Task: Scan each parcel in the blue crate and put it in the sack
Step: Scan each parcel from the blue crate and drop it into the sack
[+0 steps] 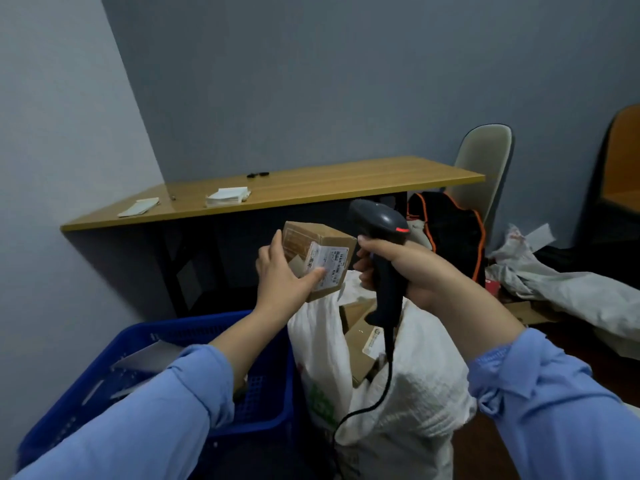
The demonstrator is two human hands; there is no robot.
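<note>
Grey walls close in a small room, and a long wooden table (311, 188) is set against them, with a chair (485, 161) at its far end.

A small brown box (317, 258) is gripped by the left hand (280, 275). The fingers are curled round its left side, and the thumb (313, 275) is pressed on the white label (329, 265). The box is held up in the air, over the mouth of the white sack (398, 393) and beside the blue crate (173, 393).

The fingers of the right hand (405, 268) are closed tight round the handle of the scanner (381, 244). A red light is seen on the scanner's head. Its black cord is hung down in front of the sack. The head is held very near the box, just off its right edge.

More brown boxes can be seen inside the sack. Something grey is lying in the crate, but much of the crate is hidden by the blue sleeves, so how many parcels are left cannot be told.

It looks as if the box is being scanned now. To do it well, the label should be turned to face the scanner, and the bars must not be covered by the thumb. The box should be kept steady. Once the scan is made, the box can be let down into the sack right below.
</note>
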